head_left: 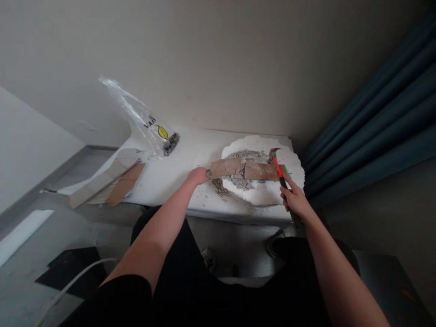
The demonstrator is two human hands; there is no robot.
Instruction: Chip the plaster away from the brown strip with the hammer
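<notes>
Hammer (279, 174) in R hand (295, 200) fingers

Print on the clear plastic bag

The crumpled clear plastic bag (143, 120) standing on the white table (177, 168) carries a few dark letters near its lower part, too small and creased to read with certainty; just beside them sits a round yellow emblem with a dark outline, its inner mark unclear. Nothing else in view bears readable text, numbers or brand marks.
</notes>
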